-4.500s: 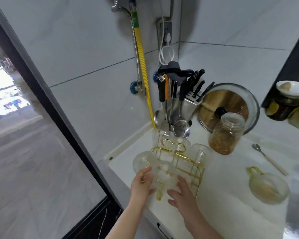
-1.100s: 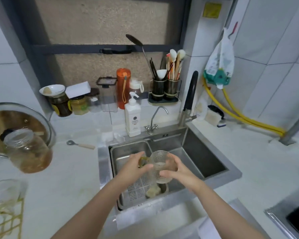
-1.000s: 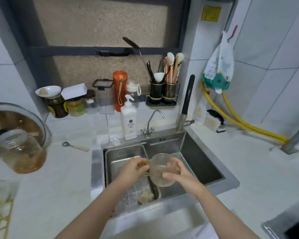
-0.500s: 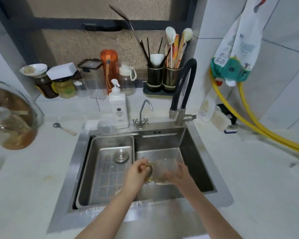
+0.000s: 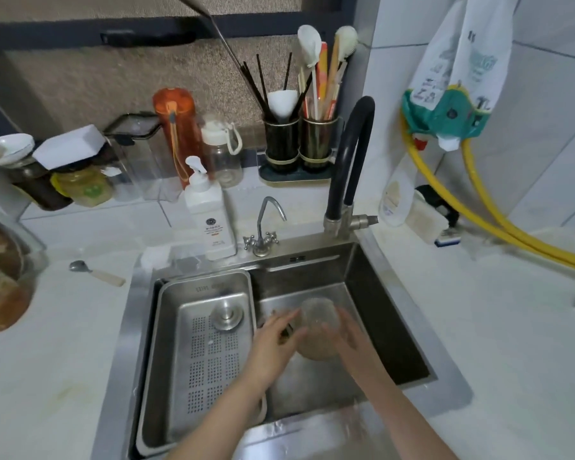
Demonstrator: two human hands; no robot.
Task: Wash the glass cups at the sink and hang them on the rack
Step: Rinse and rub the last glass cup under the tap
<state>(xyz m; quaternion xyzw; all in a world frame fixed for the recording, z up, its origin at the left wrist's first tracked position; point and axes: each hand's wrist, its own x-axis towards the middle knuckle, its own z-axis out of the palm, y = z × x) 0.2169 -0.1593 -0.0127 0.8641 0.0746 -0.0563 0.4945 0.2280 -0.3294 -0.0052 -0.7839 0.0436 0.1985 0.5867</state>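
Observation:
A clear textured glass cup (image 5: 318, 322) with an amber handle is low inside the steel sink (image 5: 372, 293), over the right basin. My left hand (image 5: 274, 343) holds it at the handle side. My right hand (image 5: 349, 333) wraps its right side. The cup's mouth faces up and away from me. Both hands are blurred by motion. The black-hosed faucet (image 5: 349, 161) stands behind the basin with no water visible from it. The rack is out of view.
A perforated steel drain tray (image 5: 203, 353) fills the sink's left half. A soap pump bottle (image 5: 209, 220) and small tap (image 5: 262, 227) stand behind it. A spoon (image 5: 96, 273) lies on the left counter. Yellow hoses (image 5: 498, 224) run along the right wall.
I turned from the rack to the sink carrying the cup in both hands. Over the last second the cup dropped lower into the right basin and the view tilted down.

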